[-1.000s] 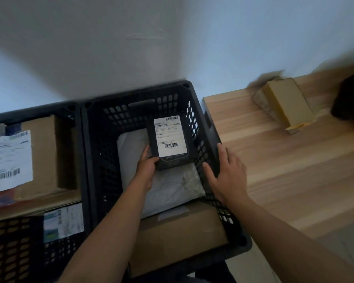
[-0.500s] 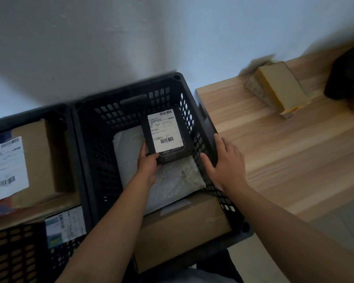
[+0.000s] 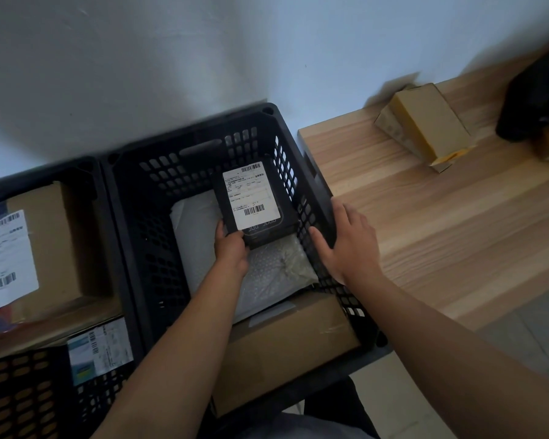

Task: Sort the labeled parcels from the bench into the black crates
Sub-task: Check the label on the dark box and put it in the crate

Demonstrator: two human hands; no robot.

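Parcel-sorting corner of a plain room, bare pale wall (image 3: 171, 58), two black perforated crates (image 3: 130, 236) holding barcode-labelled cardboard boxes (image 3: 57, 236), light wooden bench (image 3: 441, 223) bearing a cardboard carton (image 3: 425, 122), tiled floor (image 3: 520, 337)

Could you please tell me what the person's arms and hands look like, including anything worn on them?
Both forearms are bare, with no sleeves in view. The left hand and the right hand wear no gloves, and no rings, watch or bracelets show on the fingers or wrists. No markings are visible.
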